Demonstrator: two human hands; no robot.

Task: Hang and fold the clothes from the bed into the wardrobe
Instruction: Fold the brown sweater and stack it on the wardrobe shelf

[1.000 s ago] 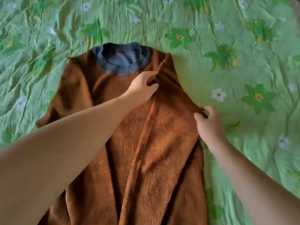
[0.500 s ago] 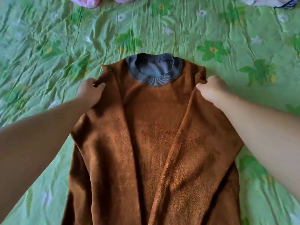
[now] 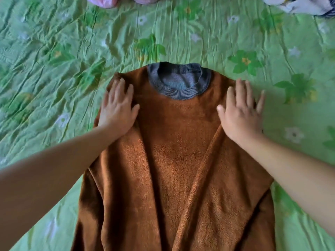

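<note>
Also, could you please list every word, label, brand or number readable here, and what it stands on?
None can be read.
The brown sweater shows no print or label; inside its grey collar no tag is legible.
The green bedsheet bears only a flower pattern.
The striped white cloth at the top edge shows no writing.

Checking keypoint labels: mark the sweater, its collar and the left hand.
sweater (image 3: 181, 160): head view, middle of the chest panel.
collar (image 3: 178, 94): head view, front ribbed band.
left hand (image 3: 117, 109): head view, back of the hand.
</note>
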